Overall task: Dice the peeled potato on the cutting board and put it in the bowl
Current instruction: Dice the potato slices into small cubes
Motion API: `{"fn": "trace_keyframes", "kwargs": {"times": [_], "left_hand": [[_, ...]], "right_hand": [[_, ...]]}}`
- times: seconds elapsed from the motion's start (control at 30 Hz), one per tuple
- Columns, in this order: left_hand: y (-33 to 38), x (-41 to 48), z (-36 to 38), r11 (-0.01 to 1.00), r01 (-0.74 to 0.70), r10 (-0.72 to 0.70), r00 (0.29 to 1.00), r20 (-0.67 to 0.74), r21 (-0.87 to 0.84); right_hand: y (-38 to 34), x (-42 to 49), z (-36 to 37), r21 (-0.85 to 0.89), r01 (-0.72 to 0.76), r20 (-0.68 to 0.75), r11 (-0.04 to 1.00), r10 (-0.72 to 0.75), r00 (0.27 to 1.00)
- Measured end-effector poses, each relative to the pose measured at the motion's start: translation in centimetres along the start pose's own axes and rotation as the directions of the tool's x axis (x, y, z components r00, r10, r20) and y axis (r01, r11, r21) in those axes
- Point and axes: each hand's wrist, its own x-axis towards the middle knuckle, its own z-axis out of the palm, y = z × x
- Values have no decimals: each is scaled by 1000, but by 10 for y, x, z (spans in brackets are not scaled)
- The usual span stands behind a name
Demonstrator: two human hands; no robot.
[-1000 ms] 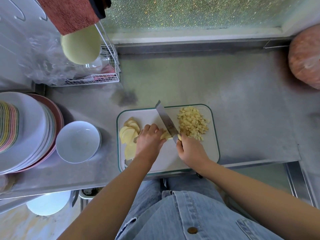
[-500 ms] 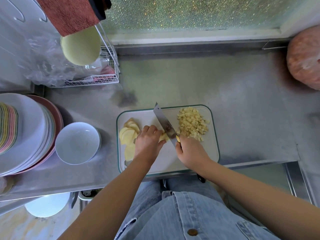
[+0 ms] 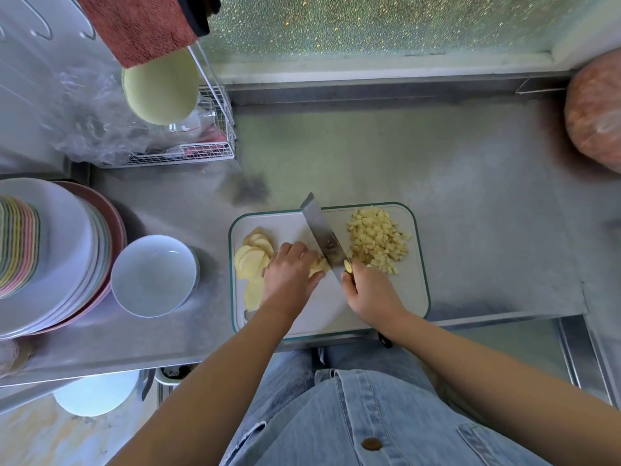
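— Where is the potato on your feed?
— All on the cutting board [image 3: 416,284], in three lots. The potato piece [image 3: 319,265] being cut sits near the board's middle. My left hand [image 3: 289,274] presses it down, fingers curled over it, knuckles toward the blade.

— And the knife [image 3: 324,238]?
— My right hand [image 3: 369,294] grips the handle, fingers wrapped round it. A yellow bit shows at the blade's heel, and the black butt pokes out under my wrist, past the board's near edge. The blade runs on a slant, tip toward the far edge, its flat just beside my left knuckles. I cannot tell whether the edge touches the board.

— The other two lots?
— A heap of diced potato [image 3: 376,240] lies right of the blade. Fanned potato slices [image 3: 252,260] lie at the board's left end, partly under my left hand.

— The bowl?
— The white bowl [image 3: 153,275] stands on the steel counter [image 3: 470,196], left of the board and apart from it, just beside a stack of plates [image 3: 50,250].

— Further out?
— A wire rack [image 3: 215,129] at the far left holds a pale green dish [image 3: 161,89], with a red towel [image 3: 141,25] above. A pinkish plastic-wrapped bundle [image 3: 594,112] sits far right.
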Motion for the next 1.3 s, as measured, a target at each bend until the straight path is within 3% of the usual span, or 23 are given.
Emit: {"fn": "trace_keyframes", "kwargs": {"times": [0.27, 0.73, 1.03, 1.3], "left_hand": [[-5, -1, -2, 999, 18, -21, 998, -61, -40], [-1, 2, 0, 991, 56, -61, 997, -36, -123], [-3, 1, -7, 997, 54, -55, 998, -26, -59], [-9, -6, -6, 999, 31, -33, 996, -78, -23]], "right_hand": [[-6, -6, -15, -69, 67, 41, 995, -64, 997], [-10, -1, 3, -110, 35, 77, 993, -26, 997], [-4, -3, -4, -35, 86, -14, 996, -87, 996], [-11, -7, -12, -114, 93, 69, 989, -86, 994]]}}
